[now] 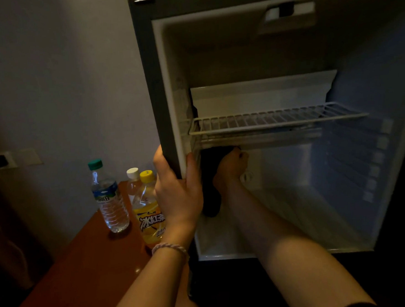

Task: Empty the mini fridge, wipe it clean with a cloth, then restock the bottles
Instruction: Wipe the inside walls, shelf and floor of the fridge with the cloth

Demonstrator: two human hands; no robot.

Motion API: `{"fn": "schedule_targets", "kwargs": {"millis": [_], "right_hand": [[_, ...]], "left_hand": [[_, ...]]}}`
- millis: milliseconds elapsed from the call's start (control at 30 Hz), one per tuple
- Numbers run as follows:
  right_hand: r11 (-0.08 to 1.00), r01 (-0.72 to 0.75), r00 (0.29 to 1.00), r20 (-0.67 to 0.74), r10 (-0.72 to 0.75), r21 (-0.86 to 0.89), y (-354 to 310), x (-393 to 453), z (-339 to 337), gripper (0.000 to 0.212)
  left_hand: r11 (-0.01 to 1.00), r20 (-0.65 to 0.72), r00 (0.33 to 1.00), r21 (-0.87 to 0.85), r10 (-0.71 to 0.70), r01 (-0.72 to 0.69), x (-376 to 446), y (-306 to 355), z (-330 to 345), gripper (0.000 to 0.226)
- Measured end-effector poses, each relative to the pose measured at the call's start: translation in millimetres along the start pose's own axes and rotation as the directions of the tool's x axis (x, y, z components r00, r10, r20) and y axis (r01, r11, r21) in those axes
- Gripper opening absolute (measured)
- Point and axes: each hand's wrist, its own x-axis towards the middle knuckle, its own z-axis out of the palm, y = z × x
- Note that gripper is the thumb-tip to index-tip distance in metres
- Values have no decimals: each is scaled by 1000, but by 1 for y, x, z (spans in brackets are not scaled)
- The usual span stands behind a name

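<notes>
The left hand (175, 190) gripped the left edge of the mini fridge (154, 85), the right hand (231, 168) held a dark cloth (209, 191) inside, under the wire shelf (277, 119), and three bottles (108, 197) stood on the table (85, 267) at left.

The fridge (278, 125) fills the frame's right. Three bottles (109, 197) stand lower left on the table (85, 267) (just beside it).
</notes>
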Motion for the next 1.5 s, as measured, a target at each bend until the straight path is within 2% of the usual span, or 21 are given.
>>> {"fn": "schedule_targets", "kwargs": {"millis": [200,333,467,700,800,933,1067,1167,1300,1367,1500], "right_hand": [[987,145,971,-183,-155,-69,-32,31,-31,36],[961,237,910,-314,-272,-144,-65,66,-65,38],[914,360,854,-328,-404,-188,-81,89,-90,35],[941,313,886,-317,-339,-130,-79,82,-81,39],[949,255,908,-292,-301,-186,-65,64,-68,41],[955,225,956,-143,-254,-194,-32,34,-39,41],[949,255,962,-55,-269,-184,6,7,-6,31],[953,244,968,-19,-251,-180,22,-5,8,32],[934,298,949,-42,-312,-197,23,1,3,29],[924,315,933,-110,-343,-215,14,10,-4,29],[945,259,921,-243,-303,-198,-20,38,-28,38]], "left_hand": [[1000,10,1000,-12,-13,13,0,-2,-1,57],[1000,11,1000,-5,-14,14,0,0,0,57],[1000,19,1000,-9,-22,22,0,1,1,59],[999,8,999,-3,-35,35,0,4,-1,57],[999,-2,999,-1,-44,44,0,4,-1,56],[999,-14,999,-5,-41,41,-1,2,-2,54],[999,-22,999,5,-34,34,1,1,0,55],[1000,-30,999,3,-17,17,1,-2,1,56],[1000,-30,999,0,-23,23,1,-3,1,57],[1000,-18,1000,-13,-24,24,1,-3,0,58],[999,-5,1000,-15,-28,28,1,-3,0,59]]}}
